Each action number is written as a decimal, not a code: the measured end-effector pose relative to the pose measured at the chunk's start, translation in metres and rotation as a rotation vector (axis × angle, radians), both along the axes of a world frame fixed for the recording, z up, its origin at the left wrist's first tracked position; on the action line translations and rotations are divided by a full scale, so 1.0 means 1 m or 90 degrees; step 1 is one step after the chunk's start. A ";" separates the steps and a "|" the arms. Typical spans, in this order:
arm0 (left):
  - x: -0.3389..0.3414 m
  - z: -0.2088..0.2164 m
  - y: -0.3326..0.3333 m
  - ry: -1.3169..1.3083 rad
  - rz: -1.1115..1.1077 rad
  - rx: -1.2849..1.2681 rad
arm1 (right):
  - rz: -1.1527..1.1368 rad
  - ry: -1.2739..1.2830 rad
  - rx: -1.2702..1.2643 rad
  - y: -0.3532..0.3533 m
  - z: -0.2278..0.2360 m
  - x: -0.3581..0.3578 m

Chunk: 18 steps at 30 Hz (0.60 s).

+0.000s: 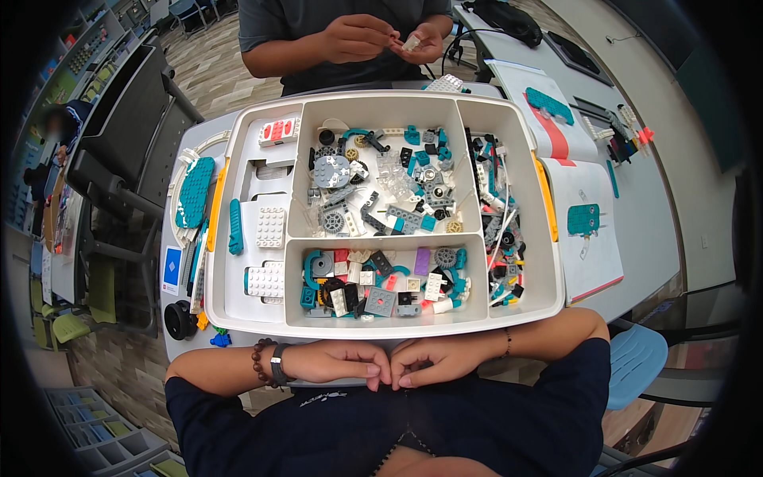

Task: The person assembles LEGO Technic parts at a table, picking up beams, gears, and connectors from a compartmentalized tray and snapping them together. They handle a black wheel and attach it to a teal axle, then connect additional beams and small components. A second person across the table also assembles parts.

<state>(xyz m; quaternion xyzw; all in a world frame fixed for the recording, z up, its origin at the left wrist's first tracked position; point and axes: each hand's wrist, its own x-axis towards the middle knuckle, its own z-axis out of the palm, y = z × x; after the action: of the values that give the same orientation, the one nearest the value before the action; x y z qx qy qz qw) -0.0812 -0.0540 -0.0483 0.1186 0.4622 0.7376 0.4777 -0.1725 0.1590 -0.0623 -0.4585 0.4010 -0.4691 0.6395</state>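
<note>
My left hand (346, 364) and my right hand (433, 362) rest side by side at the table's near edge, just in front of a large white sorting tray (381, 331). Their fingers curl inward, the fingertips almost meet, and nothing shows in either. Inside the tray, compartments hold loose building bricks, gears and connectors in teal, grey, black and white. White studded plates (271, 227) lie in the left section, near a teal piece (235, 227). A purple brick (422, 261) stands out in the front compartment.
Across the table, another person's hands (358, 38) handle a small white piece (412, 43). An open instruction booklet (590, 258) lies to the right. At left are a teal studded plate (195, 191) and a black wheel (180, 320). A blue chair (637, 366) stands at right.
</note>
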 end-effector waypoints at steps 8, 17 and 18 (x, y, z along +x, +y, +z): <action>0.000 -0.002 -0.001 0.001 -0.002 0.005 | 0.003 -0.001 0.008 0.001 -0.002 0.001; 0.000 -0.001 0.000 0.000 0.002 0.005 | -0.001 0.003 -0.001 0.000 0.000 0.000; 0.000 -0.001 0.000 0.001 0.001 0.004 | 0.000 0.003 0.001 0.000 0.001 0.000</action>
<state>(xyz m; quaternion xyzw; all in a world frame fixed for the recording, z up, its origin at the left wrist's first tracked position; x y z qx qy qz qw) -0.0807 -0.0541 -0.0497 0.1202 0.4601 0.7394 0.4767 -0.1729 0.1590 -0.0611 -0.4587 0.4028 -0.4677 0.6392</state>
